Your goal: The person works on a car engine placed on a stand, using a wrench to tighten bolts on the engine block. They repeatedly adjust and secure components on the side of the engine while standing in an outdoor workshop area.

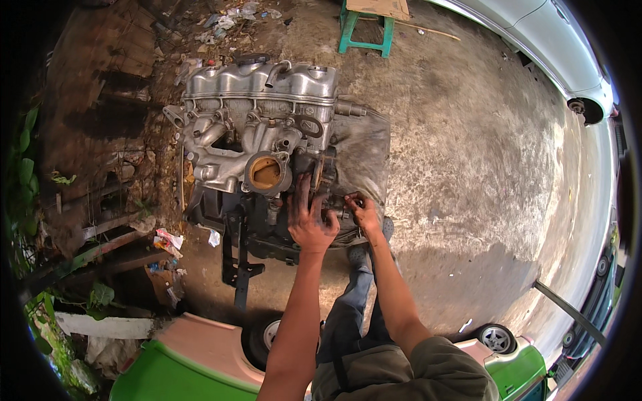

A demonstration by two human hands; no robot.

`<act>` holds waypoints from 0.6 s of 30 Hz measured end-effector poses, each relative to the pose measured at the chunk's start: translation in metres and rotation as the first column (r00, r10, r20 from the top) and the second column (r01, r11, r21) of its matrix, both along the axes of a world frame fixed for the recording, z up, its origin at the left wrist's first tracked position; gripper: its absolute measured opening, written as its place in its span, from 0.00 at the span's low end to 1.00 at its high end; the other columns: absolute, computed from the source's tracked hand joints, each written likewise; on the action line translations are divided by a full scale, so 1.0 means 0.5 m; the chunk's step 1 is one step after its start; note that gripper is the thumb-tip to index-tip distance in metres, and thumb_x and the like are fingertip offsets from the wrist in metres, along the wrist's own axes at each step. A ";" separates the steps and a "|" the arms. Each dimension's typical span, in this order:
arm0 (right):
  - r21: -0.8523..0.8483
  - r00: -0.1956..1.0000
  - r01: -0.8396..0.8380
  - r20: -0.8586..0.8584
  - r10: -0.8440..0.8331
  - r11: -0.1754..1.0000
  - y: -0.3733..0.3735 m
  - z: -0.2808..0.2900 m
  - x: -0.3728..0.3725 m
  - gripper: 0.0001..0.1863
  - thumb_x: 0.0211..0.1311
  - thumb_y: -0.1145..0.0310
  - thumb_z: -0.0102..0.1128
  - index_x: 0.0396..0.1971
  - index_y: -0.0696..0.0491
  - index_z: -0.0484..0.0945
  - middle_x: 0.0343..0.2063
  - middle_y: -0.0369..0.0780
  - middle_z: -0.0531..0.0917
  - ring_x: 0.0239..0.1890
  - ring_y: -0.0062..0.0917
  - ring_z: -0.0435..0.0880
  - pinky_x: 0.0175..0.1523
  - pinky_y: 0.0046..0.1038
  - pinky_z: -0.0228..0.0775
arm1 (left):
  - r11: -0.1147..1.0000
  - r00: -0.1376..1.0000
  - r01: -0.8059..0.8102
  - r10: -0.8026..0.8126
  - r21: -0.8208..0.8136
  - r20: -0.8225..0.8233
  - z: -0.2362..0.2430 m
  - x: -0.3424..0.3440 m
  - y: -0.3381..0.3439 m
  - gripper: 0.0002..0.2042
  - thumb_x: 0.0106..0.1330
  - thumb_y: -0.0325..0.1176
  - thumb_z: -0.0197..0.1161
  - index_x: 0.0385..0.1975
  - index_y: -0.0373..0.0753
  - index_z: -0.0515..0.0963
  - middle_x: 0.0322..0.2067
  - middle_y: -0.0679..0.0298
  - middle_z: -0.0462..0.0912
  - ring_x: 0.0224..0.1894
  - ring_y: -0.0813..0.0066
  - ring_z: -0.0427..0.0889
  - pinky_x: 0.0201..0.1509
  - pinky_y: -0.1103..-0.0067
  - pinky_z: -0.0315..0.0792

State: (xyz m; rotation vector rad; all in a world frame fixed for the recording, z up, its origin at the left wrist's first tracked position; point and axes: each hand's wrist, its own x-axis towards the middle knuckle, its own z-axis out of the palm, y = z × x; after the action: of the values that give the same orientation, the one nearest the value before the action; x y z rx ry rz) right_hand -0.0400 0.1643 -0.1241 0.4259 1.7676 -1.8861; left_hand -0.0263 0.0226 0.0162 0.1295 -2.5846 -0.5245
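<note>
A car engine (261, 90) with a silver valve cover stands in front of me. Its intake manifold (221, 164) faces my side and ends in a round opening (266, 171) with a brownish inside. My left hand (311, 219), its fingers dark with grease, lies against the engine's lower near side, just right of that opening. Its fingers are stretched out and apart, and their tips touch dark parts. Close by on the right, my right hand (363, 212) is closed in a pinch beside the engine's lower right portion. Whatever sits between its fingertips is too small to name.
Below the engine a dark metal bracket (235, 257) sticks out toward me. A green stool (366, 30) stands at the far side, and a pale car (568, 40) at the far right. Litter (231, 17) and wooden planks line the left. Green-and-pink car bodywork (194, 354) lies behind me.
</note>
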 end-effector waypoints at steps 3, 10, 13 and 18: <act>-0.106 0.998 0.026 -0.059 -0.032 0.994 -0.021 -0.004 0.005 0.09 0.66 0.71 0.63 0.35 0.63 0.76 0.27 0.37 0.80 0.31 0.19 0.79 0.41 0.25 0.73 | 1.000 1.000 0.007 -0.008 0.014 0.009 -0.002 0.003 0.001 0.11 0.53 0.31 0.52 0.34 0.40 0.78 0.62 0.54 0.71 0.62 0.49 0.72 0.59 0.57 0.71; -0.085 0.997 0.044 -0.066 -0.049 0.995 -0.030 -0.023 -0.001 0.10 0.65 0.71 0.64 0.37 0.63 0.78 0.28 0.39 0.81 0.31 0.20 0.81 0.39 0.24 0.73 | 1.000 0.999 -0.002 0.001 0.012 0.032 0.000 0.003 0.003 0.10 0.57 0.33 0.51 0.34 0.40 0.78 0.61 0.54 0.72 0.61 0.48 0.73 0.59 0.59 0.71; -0.141 0.996 0.082 -0.025 -0.087 0.987 -0.039 -0.036 0.001 0.10 0.62 0.73 0.67 0.37 0.64 0.78 0.28 0.39 0.81 0.32 0.22 0.81 0.39 0.24 0.74 | 1.000 0.999 -0.002 0.001 0.023 0.036 -0.001 0.004 0.004 0.11 0.59 0.34 0.50 0.34 0.39 0.79 0.61 0.54 0.72 0.62 0.50 0.73 0.59 0.59 0.71; -0.209 0.998 0.036 -0.035 -0.045 0.977 -0.042 -0.059 -0.006 0.09 0.59 0.78 0.68 0.36 0.63 0.78 0.31 0.40 0.80 0.36 0.22 0.80 0.43 0.26 0.76 | 0.999 1.000 0.002 -0.003 0.038 0.027 0.000 0.008 0.003 0.15 0.65 0.39 0.45 0.35 0.39 0.79 0.61 0.53 0.72 0.61 0.48 0.73 0.59 0.59 0.71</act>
State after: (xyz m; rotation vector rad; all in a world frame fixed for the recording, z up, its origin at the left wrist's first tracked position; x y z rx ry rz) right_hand -0.0432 0.1433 -0.1534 0.3514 1.5748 -2.0954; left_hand -0.0225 0.0243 0.0164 0.1477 -2.6017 -0.5765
